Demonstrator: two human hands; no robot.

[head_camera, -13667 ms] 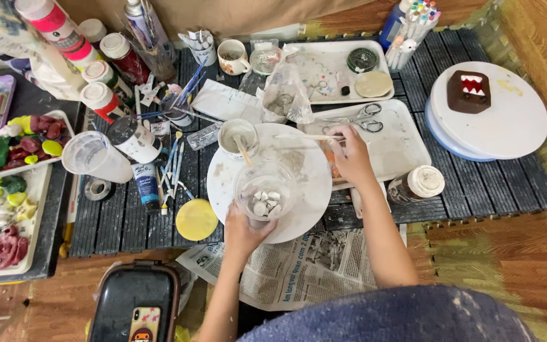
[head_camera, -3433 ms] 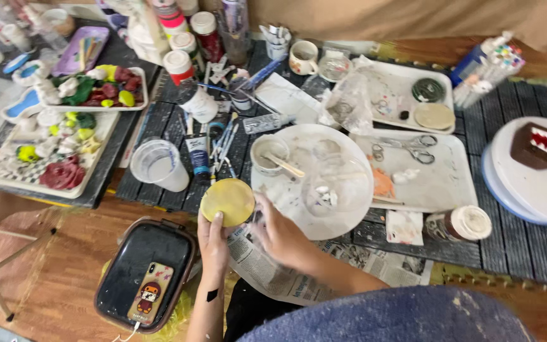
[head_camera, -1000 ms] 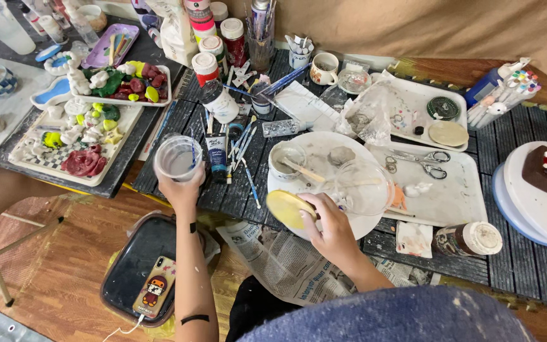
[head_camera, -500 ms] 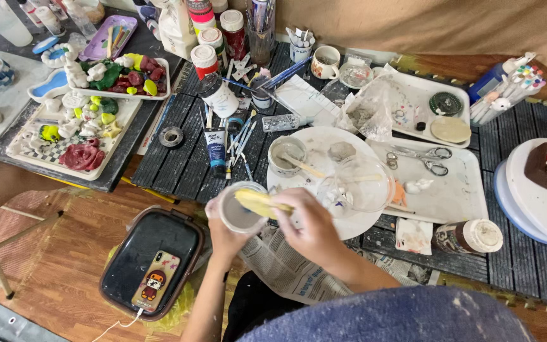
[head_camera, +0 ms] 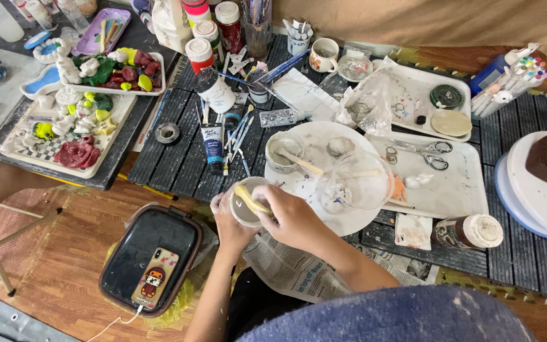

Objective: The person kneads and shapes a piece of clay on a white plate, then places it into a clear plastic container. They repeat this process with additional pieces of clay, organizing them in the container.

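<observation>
Landmark: round white plate on the dark slatted mat.
Left hand: just off the plate's near-left edge, fingers curled under and around a small clear cup, gripping it from the left.
Right hand: at the plate's near-left rim, fingers closed on a yellow sponge, pressing it across the cup's mouth.
Cup: held between both hands, above the mat's front edge; contents look pale grey, detail unclear.
On the plate: grey bowl with a stick in it at the far-left part; clear glass bowl near the middle.
Right of the plate: white tray carrying scissors.
Left of the plate: blue paint tube and brushes on the mat.
Near side of the plate: newspaper under the forearms.
Far left of the plate: black case on the wood floor, a phone lying on it.
</observation>
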